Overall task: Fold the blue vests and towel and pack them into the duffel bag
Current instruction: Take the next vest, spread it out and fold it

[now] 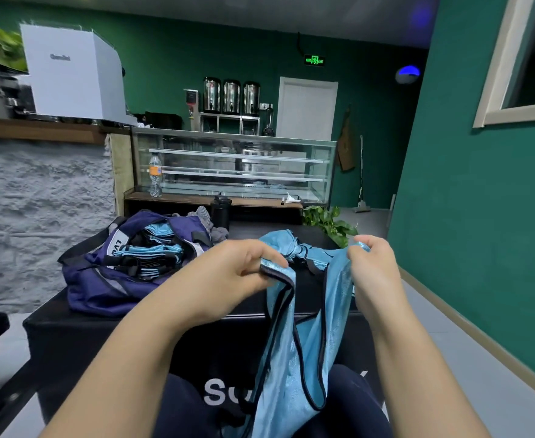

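Several folded vests (155, 248) fill the open duffel bag (102, 289); both hands' fingers (267, 259) pinch another vest (304, 352).

I note the duffel bag (111, 273) on the left of the surface (152, 324), with folded vests (159, 248) inside it. A flask (220, 211) stands just behind the bag. To the right, a vest (304, 358) hangs before the surface's front edge, held between my left hand (228, 279) and right hand (373, 276). More vests (288, 245) lie behind them. A display case (234, 165) stands further back.
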`<state>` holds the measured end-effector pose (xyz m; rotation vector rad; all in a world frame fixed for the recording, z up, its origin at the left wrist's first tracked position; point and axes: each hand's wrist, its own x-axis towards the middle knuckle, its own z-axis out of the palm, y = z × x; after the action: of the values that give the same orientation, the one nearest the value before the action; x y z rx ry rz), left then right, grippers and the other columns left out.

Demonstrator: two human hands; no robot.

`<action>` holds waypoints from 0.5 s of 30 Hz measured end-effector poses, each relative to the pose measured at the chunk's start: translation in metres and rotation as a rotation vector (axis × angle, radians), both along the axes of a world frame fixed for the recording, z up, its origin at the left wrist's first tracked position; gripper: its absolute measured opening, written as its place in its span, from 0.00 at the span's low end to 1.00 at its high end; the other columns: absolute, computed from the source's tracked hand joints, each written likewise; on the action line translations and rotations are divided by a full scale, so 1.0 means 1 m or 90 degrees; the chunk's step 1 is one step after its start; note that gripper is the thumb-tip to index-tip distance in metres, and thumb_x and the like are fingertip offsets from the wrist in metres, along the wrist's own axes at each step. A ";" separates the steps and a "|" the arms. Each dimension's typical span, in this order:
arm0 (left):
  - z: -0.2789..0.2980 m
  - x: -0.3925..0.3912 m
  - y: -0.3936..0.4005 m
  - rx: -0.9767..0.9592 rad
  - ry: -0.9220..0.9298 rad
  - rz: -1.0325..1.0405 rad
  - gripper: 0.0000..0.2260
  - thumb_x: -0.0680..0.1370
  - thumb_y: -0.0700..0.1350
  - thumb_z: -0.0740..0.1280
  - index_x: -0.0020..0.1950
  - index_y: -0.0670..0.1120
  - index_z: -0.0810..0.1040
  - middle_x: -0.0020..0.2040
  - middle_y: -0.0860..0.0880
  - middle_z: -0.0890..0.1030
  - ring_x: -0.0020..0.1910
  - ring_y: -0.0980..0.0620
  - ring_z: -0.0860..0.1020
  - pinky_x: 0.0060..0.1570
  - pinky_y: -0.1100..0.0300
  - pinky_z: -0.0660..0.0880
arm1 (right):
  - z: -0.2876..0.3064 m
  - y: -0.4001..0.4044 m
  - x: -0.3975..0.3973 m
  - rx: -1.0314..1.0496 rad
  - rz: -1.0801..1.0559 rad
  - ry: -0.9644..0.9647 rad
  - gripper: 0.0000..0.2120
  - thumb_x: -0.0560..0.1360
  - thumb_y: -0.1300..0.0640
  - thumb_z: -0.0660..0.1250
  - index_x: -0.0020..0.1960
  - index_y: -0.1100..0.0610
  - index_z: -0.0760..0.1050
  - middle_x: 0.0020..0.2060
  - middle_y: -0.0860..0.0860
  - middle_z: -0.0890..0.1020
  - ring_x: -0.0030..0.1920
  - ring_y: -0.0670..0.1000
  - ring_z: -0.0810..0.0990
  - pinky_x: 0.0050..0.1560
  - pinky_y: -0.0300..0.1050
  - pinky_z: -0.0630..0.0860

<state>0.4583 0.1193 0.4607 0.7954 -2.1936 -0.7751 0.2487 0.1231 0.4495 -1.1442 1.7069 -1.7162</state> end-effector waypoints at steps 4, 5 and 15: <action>0.005 -0.001 0.002 -0.301 -0.023 0.127 0.07 0.76 0.45 0.65 0.42 0.55 0.80 0.44 0.59 0.79 0.46 0.60 0.76 0.51 0.62 0.72 | 0.002 0.002 0.003 -0.043 0.044 -0.010 0.09 0.77 0.63 0.61 0.57 0.58 0.74 0.38 0.51 0.74 0.32 0.47 0.68 0.28 0.37 0.66; 0.005 0.000 0.000 -0.367 -0.036 0.140 0.06 0.75 0.51 0.64 0.43 0.53 0.80 0.48 0.59 0.76 0.51 0.60 0.73 0.54 0.61 0.68 | 0.002 0.003 0.003 -0.058 0.056 0.000 0.08 0.77 0.63 0.63 0.55 0.59 0.75 0.41 0.52 0.75 0.32 0.46 0.70 0.26 0.33 0.67; -0.002 -0.014 0.004 -0.321 0.119 0.064 0.06 0.73 0.57 0.64 0.42 0.57 0.78 0.39 0.58 0.76 0.40 0.59 0.75 0.41 0.67 0.68 | 0.016 0.018 0.009 -0.194 0.254 0.073 0.10 0.71 0.64 0.73 0.38 0.52 0.76 0.29 0.45 0.76 0.31 0.44 0.73 0.33 0.33 0.71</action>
<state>0.4442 0.1232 0.4589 0.5447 -2.0337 -0.2142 0.2578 0.1415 0.4659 -1.6211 1.1909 -1.7111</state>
